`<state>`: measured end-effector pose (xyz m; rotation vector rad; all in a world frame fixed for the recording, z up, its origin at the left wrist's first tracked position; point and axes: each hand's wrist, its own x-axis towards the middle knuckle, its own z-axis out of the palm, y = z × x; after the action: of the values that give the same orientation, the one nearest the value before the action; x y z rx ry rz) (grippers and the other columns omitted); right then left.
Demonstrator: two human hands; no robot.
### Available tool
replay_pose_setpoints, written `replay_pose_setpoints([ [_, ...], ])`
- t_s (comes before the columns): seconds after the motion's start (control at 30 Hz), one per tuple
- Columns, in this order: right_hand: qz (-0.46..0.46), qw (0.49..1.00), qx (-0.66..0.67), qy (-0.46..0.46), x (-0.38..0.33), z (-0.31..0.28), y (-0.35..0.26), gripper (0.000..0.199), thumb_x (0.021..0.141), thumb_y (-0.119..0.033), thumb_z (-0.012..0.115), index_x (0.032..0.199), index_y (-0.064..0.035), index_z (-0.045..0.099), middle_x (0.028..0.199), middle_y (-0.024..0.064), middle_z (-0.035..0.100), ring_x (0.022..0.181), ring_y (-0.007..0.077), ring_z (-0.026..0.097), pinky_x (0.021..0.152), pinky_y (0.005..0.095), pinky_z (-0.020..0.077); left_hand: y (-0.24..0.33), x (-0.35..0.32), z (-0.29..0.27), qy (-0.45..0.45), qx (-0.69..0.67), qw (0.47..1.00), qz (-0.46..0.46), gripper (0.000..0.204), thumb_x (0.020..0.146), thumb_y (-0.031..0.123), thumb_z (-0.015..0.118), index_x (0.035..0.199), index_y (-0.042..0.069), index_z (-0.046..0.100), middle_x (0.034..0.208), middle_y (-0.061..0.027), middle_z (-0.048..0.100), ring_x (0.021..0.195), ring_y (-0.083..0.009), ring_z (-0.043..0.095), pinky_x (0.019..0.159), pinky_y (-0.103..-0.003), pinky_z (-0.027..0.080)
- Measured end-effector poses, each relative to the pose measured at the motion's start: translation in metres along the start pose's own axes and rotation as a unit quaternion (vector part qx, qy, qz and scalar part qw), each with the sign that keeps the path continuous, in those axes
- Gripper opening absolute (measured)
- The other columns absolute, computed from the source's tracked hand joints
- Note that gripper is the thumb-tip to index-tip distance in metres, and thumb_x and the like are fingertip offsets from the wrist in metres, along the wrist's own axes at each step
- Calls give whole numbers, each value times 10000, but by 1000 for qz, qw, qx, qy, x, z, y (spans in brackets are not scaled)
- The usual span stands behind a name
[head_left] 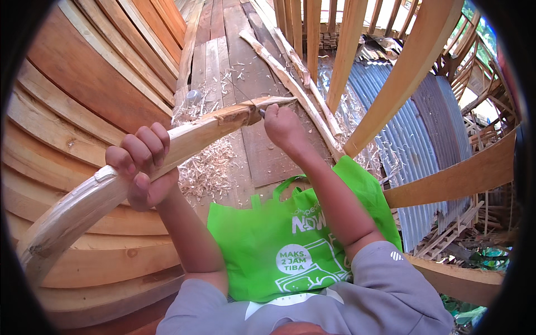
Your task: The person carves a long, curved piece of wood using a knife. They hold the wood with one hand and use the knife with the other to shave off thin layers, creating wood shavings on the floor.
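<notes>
A long, curved, pale piece of timber (206, 128) runs slantwise from the lower left to the middle of the view. My left hand (146, 162) is wrapped round its middle part, fingers over the top and thumb below. My right hand (283, 127) is closed in a fist at the timber's narrow far end. From that fist juts a slim dark tool (262, 113), touching or very near the wood; its handle is hidden and its kind is unclear. Brownish, rougher wood shows there. A bright green cloth bag (254, 223) lies over my lap, beneath my right forearm.
Curved planks (89, 120) rise as a wall on the left. Wood shavings (209, 167) litter the plank floor (254, 159). Two long pale poles (285, 72) lie ahead to the right. Upright ribs (405, 72) stand at the right, with corrugated metal sheets (391, 128) beyond them.
</notes>
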<state>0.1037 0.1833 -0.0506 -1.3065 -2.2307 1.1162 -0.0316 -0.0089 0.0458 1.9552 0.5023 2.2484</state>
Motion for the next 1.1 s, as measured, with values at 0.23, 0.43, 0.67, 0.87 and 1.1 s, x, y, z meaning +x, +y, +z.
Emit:
replay_pose_setpoints([
  [0.23, -67, 998, -10, -4, -4, 1, -11, 576, 971, -342, 295, 890, 83, 676, 940, 313, 659, 967, 482, 626, 891, 524, 465, 1, 2, -6, 14, 5, 1000, 12, 228, 766, 138, 585, 859, 167, 380, 699, 23, 358, 619, -124, 346, 627, -300, 316],
  [0.43, -12, 998, 49, 44, 41, 11, 41, 610, 972, -360, 287, 858, 110, 659, 883, 357, 630, 934, 498, 623, 889, 534, 457, -1, 6, 5, 38, 22, 999, -7, 221, 744, 145, 584, 838, 183, 387, 696, 34, 352, 643, -116, 330, 649, -297, 305],
  [0.67, -53, 998, 40, -17, 34, 18, 27, 568, 974, -353, 298, 933, 72, 672, 958, 332, 643, 969, 478, 623, 895, 518, 463, -3, 0, -3, 42, 16, 999, 3, 253, 724, 122, 585, 863, 168, 378, 699, 19, 357, 640, -127, 349, 642, -304, 323],
  [0.87, -27, 998, 49, 13, 9, 11, 5, 565, 982, -353, 300, 923, 51, 691, 910, 314, 661, 900, 481, 632, 874, 535, 471, 4, 4, 6, 77, 48, 996, -15, 224, 710, 137, 570, 839, 186, 393, 692, 37, 348, 645, -113, 335, 667, -288, 306],
  [1.1, 45, 993, 41, 96, 53, 18, 62, 608, 995, -363, 283, 878, 77, 687, 953, 373, 622, 987, 529, 597, 953, 557, 437, 0, 6, 5, 61, 27, 998, -9, 230, 704, 105, 555, 846, 174, 388, 699, 30, 345, 640, -117, 335, 650, -293, 308],
])
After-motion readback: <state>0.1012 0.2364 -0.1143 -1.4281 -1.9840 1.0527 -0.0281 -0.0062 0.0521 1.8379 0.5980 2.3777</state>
